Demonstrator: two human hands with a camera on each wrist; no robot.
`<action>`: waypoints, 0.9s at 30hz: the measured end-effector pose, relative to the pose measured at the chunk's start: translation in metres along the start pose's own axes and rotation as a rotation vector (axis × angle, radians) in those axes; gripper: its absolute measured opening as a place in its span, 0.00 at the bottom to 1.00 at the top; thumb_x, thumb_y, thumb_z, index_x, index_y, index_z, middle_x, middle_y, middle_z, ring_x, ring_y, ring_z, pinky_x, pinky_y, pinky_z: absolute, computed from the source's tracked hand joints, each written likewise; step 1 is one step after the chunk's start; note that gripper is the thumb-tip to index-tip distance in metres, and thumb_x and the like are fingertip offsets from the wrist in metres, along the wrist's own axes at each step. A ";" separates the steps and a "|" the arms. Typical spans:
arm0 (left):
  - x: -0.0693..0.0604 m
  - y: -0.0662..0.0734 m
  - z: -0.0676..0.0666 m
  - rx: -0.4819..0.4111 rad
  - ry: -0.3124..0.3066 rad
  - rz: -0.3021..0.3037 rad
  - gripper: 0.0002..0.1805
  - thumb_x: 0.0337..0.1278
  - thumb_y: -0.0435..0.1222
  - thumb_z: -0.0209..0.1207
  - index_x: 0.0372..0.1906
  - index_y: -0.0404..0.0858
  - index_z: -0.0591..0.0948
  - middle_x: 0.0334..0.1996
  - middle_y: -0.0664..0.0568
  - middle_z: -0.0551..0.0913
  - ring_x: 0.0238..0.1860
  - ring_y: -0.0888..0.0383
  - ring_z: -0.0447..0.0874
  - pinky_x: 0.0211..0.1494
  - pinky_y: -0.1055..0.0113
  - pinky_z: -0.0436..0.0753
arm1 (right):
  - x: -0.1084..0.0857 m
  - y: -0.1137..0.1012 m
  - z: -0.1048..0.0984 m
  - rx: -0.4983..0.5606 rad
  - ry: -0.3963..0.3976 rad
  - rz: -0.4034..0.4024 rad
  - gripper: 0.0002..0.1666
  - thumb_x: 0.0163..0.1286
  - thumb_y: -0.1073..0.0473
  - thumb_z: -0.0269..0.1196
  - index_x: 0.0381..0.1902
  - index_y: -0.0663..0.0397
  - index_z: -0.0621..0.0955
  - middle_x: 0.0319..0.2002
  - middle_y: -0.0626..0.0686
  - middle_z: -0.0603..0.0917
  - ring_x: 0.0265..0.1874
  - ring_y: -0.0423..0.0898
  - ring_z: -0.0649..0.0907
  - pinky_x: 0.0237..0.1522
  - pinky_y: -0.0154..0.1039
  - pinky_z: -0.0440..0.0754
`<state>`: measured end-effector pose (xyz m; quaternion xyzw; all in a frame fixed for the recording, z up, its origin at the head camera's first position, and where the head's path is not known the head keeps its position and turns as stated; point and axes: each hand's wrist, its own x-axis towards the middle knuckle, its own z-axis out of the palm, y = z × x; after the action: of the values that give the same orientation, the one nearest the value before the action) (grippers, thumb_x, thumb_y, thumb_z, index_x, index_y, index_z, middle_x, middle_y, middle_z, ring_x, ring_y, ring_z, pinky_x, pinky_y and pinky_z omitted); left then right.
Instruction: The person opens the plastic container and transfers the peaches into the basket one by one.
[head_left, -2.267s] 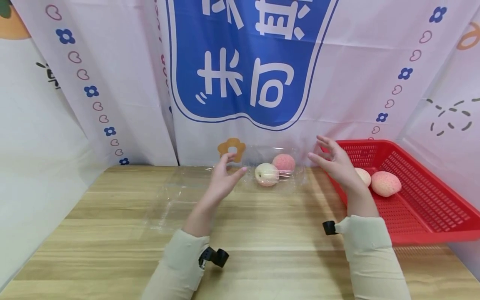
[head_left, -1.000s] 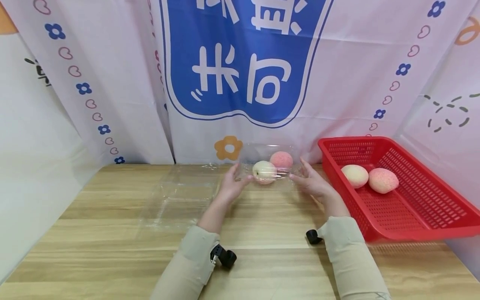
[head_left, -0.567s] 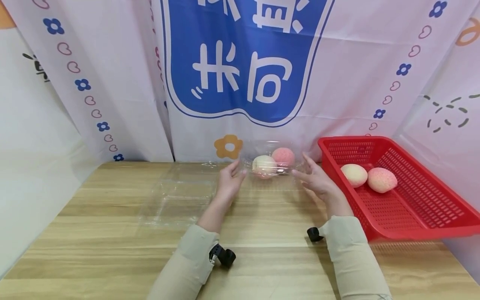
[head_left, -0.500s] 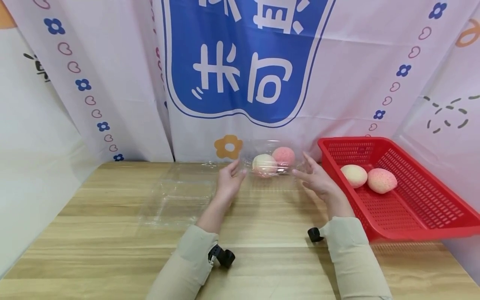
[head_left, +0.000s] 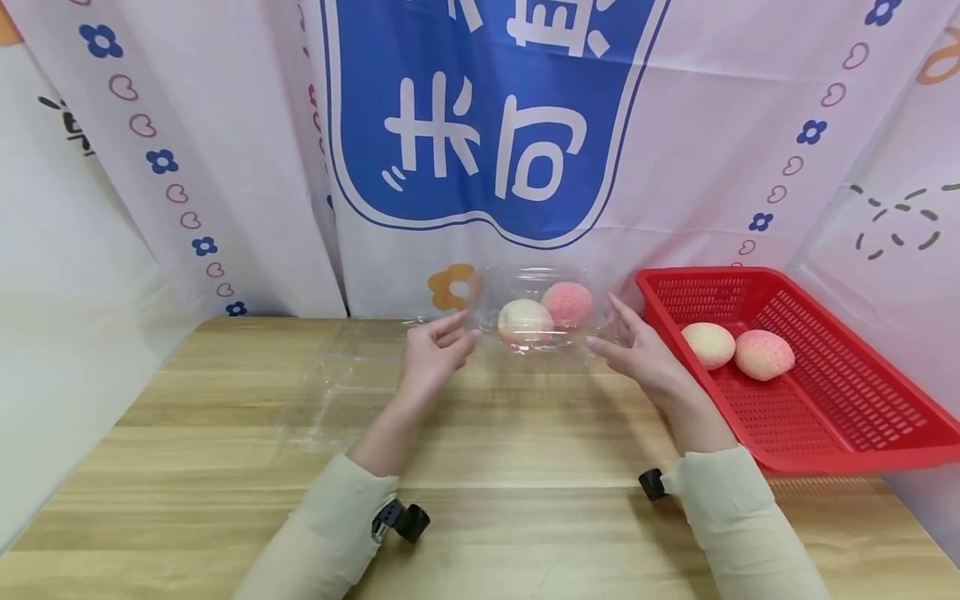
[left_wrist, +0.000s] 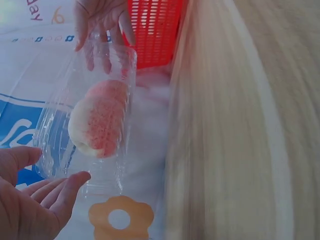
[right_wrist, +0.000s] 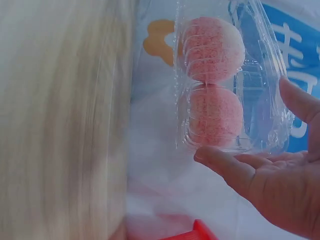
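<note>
A clear plastic box (head_left: 536, 348) holds a cream-and-pink peach (head_left: 525, 322) and a pink peach (head_left: 567, 305), side by side. My left hand (head_left: 429, 358) grips the left end; in the left wrist view the thumb and fingers of this hand (left_wrist: 37, 200) meet the near corners of the box (left_wrist: 57, 155). At the right end, my right hand (head_left: 645, 354) holds on. The right wrist view has the thumb of this hand (right_wrist: 280, 185) against one side of the box (right_wrist: 265, 135), with fingertips at its end. The underside is hidden in the head view.
Another clear plastic container (head_left: 337, 400) lies on the wooden table (head_left: 487, 517), left of my left hand. To the right stands a red basket (head_left: 847, 462) with a cream peach (head_left: 708, 345) and a pink peach (head_left: 764, 355). A printed cloth (head_left: 675, 167) hangs behind.
Both hands have closed in on the box since the earliest frame. The box and its peaches have since risen slightly. Most recently, my left hand and forearm have shifted left, my right forearm right.
</note>
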<state>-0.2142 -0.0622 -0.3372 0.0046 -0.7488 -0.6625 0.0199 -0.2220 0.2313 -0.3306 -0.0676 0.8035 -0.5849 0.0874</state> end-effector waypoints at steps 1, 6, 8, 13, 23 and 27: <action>-0.002 0.000 -0.002 -0.002 -0.009 -0.012 0.25 0.61 0.36 0.66 0.64 0.40 0.79 0.58 0.38 0.82 0.57 0.47 0.85 0.52 0.60 0.88 | -0.003 -0.001 0.000 -0.024 0.010 -0.007 0.55 0.70 0.55 0.63 0.81 0.38 0.41 0.81 0.57 0.43 0.80 0.59 0.46 0.73 0.65 0.61; -0.016 0.000 -0.008 0.029 -0.069 -0.063 0.28 0.58 0.37 0.68 0.65 0.42 0.78 0.58 0.38 0.82 0.57 0.46 0.84 0.55 0.58 0.87 | -0.021 -0.004 0.001 -0.119 0.017 -0.052 0.56 0.69 0.54 0.65 0.81 0.44 0.42 0.81 0.55 0.44 0.80 0.58 0.47 0.76 0.62 0.57; -0.020 0.000 -0.010 0.063 -0.083 -0.067 0.28 0.58 0.37 0.69 0.65 0.43 0.78 0.57 0.39 0.83 0.57 0.47 0.85 0.54 0.59 0.87 | -0.027 -0.003 0.002 -0.147 0.010 -0.072 0.56 0.69 0.55 0.65 0.81 0.49 0.41 0.81 0.58 0.44 0.80 0.59 0.48 0.76 0.62 0.57; -0.031 0.000 -0.015 0.128 -0.112 -0.046 0.29 0.56 0.37 0.70 0.64 0.42 0.78 0.54 0.40 0.84 0.56 0.47 0.85 0.56 0.58 0.85 | -0.041 0.002 0.003 -0.265 0.007 -0.095 0.56 0.69 0.54 0.66 0.80 0.58 0.43 0.79 0.64 0.49 0.77 0.65 0.55 0.71 0.62 0.65; -0.051 -0.005 -0.019 0.256 -0.174 -0.005 0.29 0.56 0.34 0.70 0.64 0.38 0.78 0.49 0.40 0.87 0.50 0.47 0.88 0.57 0.55 0.84 | -0.060 0.023 0.011 -0.314 0.014 -0.116 0.56 0.65 0.54 0.69 0.79 0.61 0.49 0.75 0.67 0.60 0.73 0.65 0.65 0.68 0.59 0.69; -0.055 -0.009 -0.020 0.282 -0.182 -0.005 0.29 0.56 0.34 0.70 0.64 0.38 0.78 0.49 0.39 0.86 0.51 0.46 0.87 0.56 0.54 0.85 | -0.063 0.028 0.015 -0.304 0.011 -0.110 0.56 0.65 0.54 0.70 0.78 0.62 0.50 0.75 0.66 0.61 0.73 0.64 0.64 0.69 0.57 0.68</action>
<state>-0.1586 -0.0810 -0.3447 -0.0507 -0.8332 -0.5484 -0.0503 -0.1575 0.2394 -0.3576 -0.1209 0.8783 -0.4608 0.0395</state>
